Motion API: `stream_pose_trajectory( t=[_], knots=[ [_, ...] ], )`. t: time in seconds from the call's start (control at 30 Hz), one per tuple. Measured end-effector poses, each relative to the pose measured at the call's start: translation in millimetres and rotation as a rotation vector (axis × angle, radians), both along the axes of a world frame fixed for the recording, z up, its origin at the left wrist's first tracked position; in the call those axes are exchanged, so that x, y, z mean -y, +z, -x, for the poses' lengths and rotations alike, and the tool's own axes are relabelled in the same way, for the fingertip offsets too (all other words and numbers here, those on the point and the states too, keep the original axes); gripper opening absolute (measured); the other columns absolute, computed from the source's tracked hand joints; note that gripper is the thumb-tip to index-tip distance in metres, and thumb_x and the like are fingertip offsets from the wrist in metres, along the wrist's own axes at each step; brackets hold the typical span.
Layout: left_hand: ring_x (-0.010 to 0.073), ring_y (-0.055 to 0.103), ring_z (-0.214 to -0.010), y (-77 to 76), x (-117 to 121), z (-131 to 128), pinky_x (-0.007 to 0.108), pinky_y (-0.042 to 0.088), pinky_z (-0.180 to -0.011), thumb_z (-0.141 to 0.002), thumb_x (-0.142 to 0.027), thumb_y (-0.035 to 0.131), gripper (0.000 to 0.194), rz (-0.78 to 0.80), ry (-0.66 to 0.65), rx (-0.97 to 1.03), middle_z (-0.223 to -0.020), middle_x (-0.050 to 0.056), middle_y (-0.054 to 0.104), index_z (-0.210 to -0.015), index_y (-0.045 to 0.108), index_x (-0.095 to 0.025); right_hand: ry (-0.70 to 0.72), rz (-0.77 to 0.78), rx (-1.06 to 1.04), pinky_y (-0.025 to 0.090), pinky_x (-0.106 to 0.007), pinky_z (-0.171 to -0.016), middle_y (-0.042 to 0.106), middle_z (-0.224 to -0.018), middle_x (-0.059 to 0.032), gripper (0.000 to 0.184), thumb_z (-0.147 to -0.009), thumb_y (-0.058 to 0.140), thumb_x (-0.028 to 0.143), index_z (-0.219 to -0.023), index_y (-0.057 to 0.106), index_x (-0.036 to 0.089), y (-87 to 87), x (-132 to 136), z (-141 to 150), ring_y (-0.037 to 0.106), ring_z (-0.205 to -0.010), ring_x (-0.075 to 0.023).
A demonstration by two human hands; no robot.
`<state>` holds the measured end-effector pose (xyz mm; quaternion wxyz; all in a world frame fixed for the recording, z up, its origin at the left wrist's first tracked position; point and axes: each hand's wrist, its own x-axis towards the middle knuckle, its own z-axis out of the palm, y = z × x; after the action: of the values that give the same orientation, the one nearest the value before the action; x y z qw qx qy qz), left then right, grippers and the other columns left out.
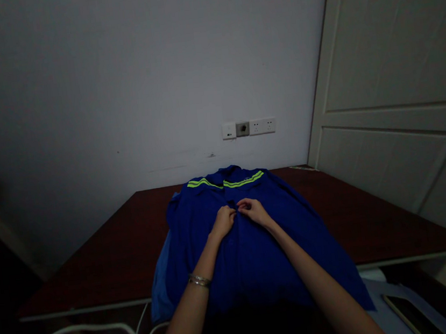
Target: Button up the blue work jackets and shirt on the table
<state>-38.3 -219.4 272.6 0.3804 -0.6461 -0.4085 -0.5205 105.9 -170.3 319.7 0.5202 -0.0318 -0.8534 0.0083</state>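
Note:
A dark blue jacket (253,250) with yellow-green reflective stripes near its collar lies spread on a dark red-brown table (111,251), its lower part hanging over the near edge. My left hand (223,221) and my right hand (254,210) meet at the jacket's front, just below the collar. Both are closed in a pinch on the cloth at the front opening. What sits between the fingertips is too small to make out. A metal bangle (199,281) is on my left wrist.
A white wall with a row of sockets (248,128) stands behind the table. A pale panelled door (395,113) is at the right. White cables (105,333) run below the table's near left edge. A phone (407,315) lies at the lower right.

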Motion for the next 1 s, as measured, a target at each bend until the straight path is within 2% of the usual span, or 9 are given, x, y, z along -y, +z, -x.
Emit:
stream_pose_trajectory(
  t=[0.13, 0.27, 0.37, 0.43, 0.53, 0.6, 0.83, 1.0],
  knots=[
    [0.0175, 0.053, -0.077, 0.4, -2, 0, 0.026, 0.037, -0.071, -0.080, -0.009, 0.043, 0.025, 0.012, 0.004, -0.007, -0.075, 0.008, 0.059, -0.070, 0.065, -0.014, -0.067, -0.216, 0.047, 0.045, -0.027, -0.074, 0.063, -0.077, -0.0026, 0.024, -0.071, 0.054, 0.020, -0.092, 0.062, 0.013, -1.1, 6, -3, 0.059, -0.074, -0.0135],
    [0.0170, 0.054, -0.076, 2.0, -4, 3, 0.027, 0.038, -0.073, -0.079, -0.008, 0.044, 0.025, 0.032, -0.041, -0.004, -0.076, 0.008, 0.062, -0.067, 0.066, -0.013, -0.182, -0.329, 0.077, 0.043, -0.027, -0.076, 0.064, -0.081, -0.0019, 0.026, -0.075, 0.053, 0.017, -0.099, 0.060, 0.017, -3.0, 8, -5, 0.059, -0.078, -0.0139],
    [0.0160, 0.057, -0.077, 4.7, -2, 9, 0.025, 0.039, -0.073, -0.076, -0.013, 0.050, 0.019, 0.078, -0.176, 0.059, -0.078, 0.006, 0.065, -0.070, 0.068, -0.013, -0.275, -0.376, 0.078, 0.042, -0.027, -0.076, 0.063, -0.083, -0.0014, 0.029, -0.076, 0.053, 0.015, -0.104, 0.057, 0.020, -5.0, 10, -7, 0.058, -0.081, -0.0146],
    [0.0159, 0.059, -0.077, 6.5, -1, 14, 0.024, 0.041, -0.072, -0.073, -0.017, 0.055, 0.015, 0.092, -0.317, 0.194, -0.080, 0.006, 0.068, -0.076, 0.070, -0.013, -0.316, -0.400, 0.075, 0.041, -0.027, -0.076, 0.063, -0.084, -0.0011, 0.031, -0.077, 0.053, 0.014, -0.107, 0.055, 0.021, -6.6, 13, -8, 0.057, -0.082, -0.0148],
    [0.0163, 0.060, -0.072, 8.0, -1, 17, 0.023, 0.042, -0.064, -0.070, -0.028, 0.059, 0.023, 0.093, -0.498, 0.426, -0.078, 0.007, 0.069, -0.078, 0.071, -0.010, -0.366, -0.424, 0.069, 0.040, -0.026, -0.075, 0.061, -0.085, -0.0007, 0.030, -0.078, 0.052, 0.014, -0.107, 0.053, 0.022, -9.3, 18, -9, 0.055, -0.084, -0.0148],
    [0.0160, 0.059, -0.066, 8.1, -3, 15, 0.022, 0.040, -0.058, -0.068, -0.035, 0.061, 0.029, 0.116, -0.554, 0.484, -0.072, 0.007, 0.069, -0.076, 0.071, -0.009, -0.386, -0.435, 0.070, 0.039, -0.025, -0.073, 0.061, -0.085, -0.0006, 0.029, -0.079, 0.052, 0.014, -0.107, 0.052, 0.023, -11.0, 22, -9, 0.054, -0.085, -0.0147],
    [0.0125, 0.055, -0.057, 9.1, -13, 8, 0.021, 0.038, -0.054, -0.064, -0.029, 0.061, 0.025, 0.175, -0.531, 0.497, -0.066, 0.006, 0.068, -0.073, 0.071, -0.008, -0.398, -0.432, 0.098, 0.038, -0.023, -0.073, 0.060, -0.085, -0.0002, 0.025, -0.079, 0.050, 0.013, -0.102, 0.050, 0.021, -13.5, 29, -10, 0.053, -0.085, -0.0137],
    [0.0124, 0.056, -0.059, 10.0, -13, 10, 0.020, 0.039, -0.054, -0.065, -0.024, 0.060, 0.020, 0.176, -0.513, 0.474, -0.067, 0.005, 0.068, -0.070, 0.071, -0.008, -0.385, -0.328, 0.056, 0.038, -0.023, -0.070, 0.062, -0.085, 0.0002, 0.023, -0.078, 0.051, 0.014, -0.100, 0.049, 0.022, -11.2, 27, -8, 0.055, -0.082, -0.0139]
  ],
)
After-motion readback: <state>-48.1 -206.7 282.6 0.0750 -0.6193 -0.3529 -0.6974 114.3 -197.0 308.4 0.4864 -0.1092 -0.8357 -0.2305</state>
